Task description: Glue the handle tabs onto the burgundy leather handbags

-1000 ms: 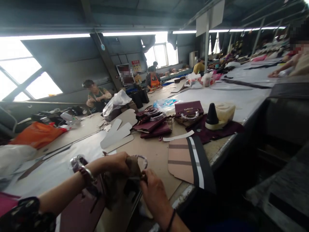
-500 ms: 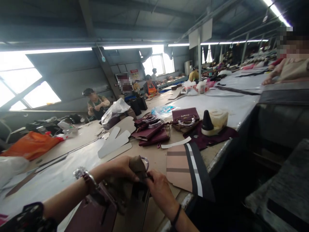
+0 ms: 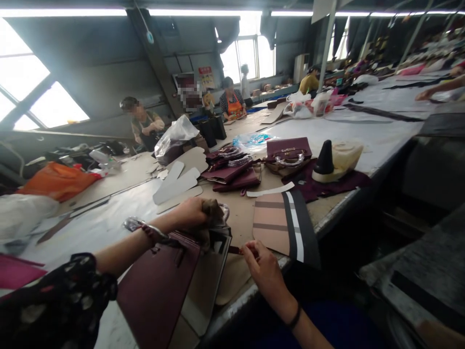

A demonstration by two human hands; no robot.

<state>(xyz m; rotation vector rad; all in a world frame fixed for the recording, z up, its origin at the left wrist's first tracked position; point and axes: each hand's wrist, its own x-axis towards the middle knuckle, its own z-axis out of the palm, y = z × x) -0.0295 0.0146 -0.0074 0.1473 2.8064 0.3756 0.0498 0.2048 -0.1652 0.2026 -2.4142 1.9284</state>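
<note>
A maroon handbag point(image 3: 156, 286) lies open-ended on the workbench in front of me, its mouth toward the bench edge. My left hand point(image 3: 194, 215) grips a wad of brown paper stuffing point(image 3: 213, 213) at the bag's top, beside a plastic-wrapped handle point(image 3: 225, 211). My right hand point(image 3: 263, 269) is off to the right of the bag's mouth, fingers pinched on a small dark red strap end point(image 3: 236, 250) that sticks out from the bag.
A striped cardboard pattern point(image 3: 286, 225) lies right of my hands. Further back are stacked maroon bag parts point(image 3: 232, 174), a finished maroon bag point(image 3: 288, 150), a black cone point(image 3: 324, 159), white templates point(image 3: 178, 184) and an orange bag point(image 3: 54, 179). Other workers sit along the far bench.
The view dropped and the maroon bag now shows fully. My right hand left the stuffing and moved right and down to pinch the strap end. My left hand stays on the stuffing.
</note>
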